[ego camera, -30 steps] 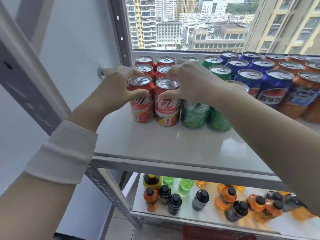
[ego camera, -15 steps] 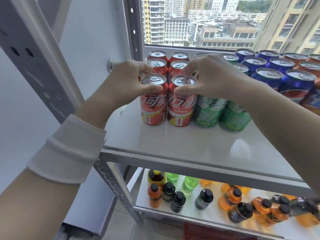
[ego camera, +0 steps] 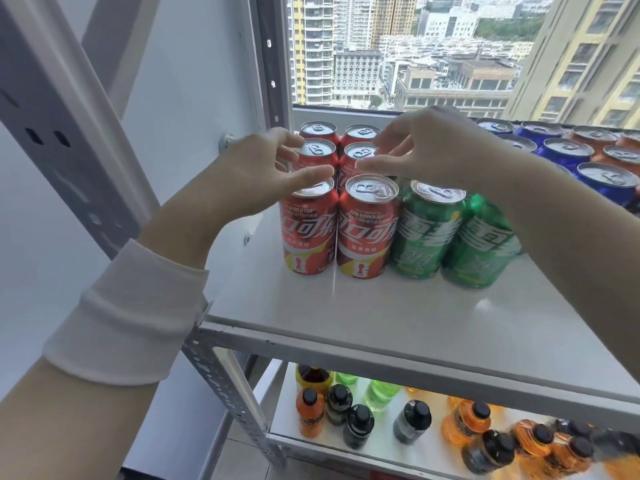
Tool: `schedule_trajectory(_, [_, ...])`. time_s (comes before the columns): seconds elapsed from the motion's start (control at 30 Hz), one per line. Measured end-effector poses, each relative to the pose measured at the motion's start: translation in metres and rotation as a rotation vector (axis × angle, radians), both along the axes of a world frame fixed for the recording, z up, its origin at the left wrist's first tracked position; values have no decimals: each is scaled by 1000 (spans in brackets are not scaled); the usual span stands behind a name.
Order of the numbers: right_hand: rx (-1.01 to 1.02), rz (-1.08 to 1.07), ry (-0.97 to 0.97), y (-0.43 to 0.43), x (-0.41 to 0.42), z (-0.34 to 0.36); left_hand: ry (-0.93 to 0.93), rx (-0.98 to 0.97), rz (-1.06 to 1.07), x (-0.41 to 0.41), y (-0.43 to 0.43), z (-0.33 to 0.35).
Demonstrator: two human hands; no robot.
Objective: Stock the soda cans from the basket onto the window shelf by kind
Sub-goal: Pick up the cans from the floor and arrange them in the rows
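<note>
Hands, left hand (ego camera: pixel 263 174) and right hand (ego camera: pixel 429 150), hover spread-fingered, empty, just above front red cans (ego camera: pixel 341 233).

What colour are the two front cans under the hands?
Red cans, with white lettering; head view.

The red cans (ego camera: pixel 337 233) are metal with glossy printed sides and bare, brushed silver tops that catch the light; the green cans (ego camera: pixel 453 240) beside them have the same shiny skin, and the blue cans (ego camera: pixel 568 161) and orange cans (ego camera: pixel 616 143) at the far right show like silver lids. The window shelf (ego camera: pixel 398 323) has a smooth, pale, faintly reflective board, edged by a grey painted metal frame (ego camera: pixel 221 375) with punched holes and a slightly scuffed finish. On the lower shelf (ego camera: pixel 381 448), the bottles (ego camera: pixel 412 420) look like glossy clear plastic with matt black caps. The sleeve (ego camera: pixel 124 320) on the left arm is soft, matt white knit cloth.
</note>
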State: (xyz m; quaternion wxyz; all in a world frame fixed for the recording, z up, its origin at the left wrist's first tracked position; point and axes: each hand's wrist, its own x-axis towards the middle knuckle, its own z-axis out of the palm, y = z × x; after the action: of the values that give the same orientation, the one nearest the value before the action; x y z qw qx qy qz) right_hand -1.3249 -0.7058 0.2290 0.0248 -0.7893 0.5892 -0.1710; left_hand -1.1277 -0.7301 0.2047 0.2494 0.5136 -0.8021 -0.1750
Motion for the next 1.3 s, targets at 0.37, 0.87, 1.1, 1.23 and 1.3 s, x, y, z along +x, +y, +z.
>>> schedule_trajectory(0.37, [97, -81, 32, -64, 1, -1, 10, 58, 42, -26, -73, 0])
schedule_trajectory(0.87, [119, -90, -73, -61, -5, 0, -132, -98, 25, -26, -66, 1])
schedule_trajectory(1.1, [139, -75, -69, -59, -4, -2, -177, -75, 7, -25, -68, 1])
schedule_trajectory(1.23, [115, -90, -48, -57, -2, -4, -202, -78, -2, -25, -66, -1])
schedule_trajectory(1.3, [111, -91, -48, -56, -1, -4, -205, -77, -9, -24, -65, -2])
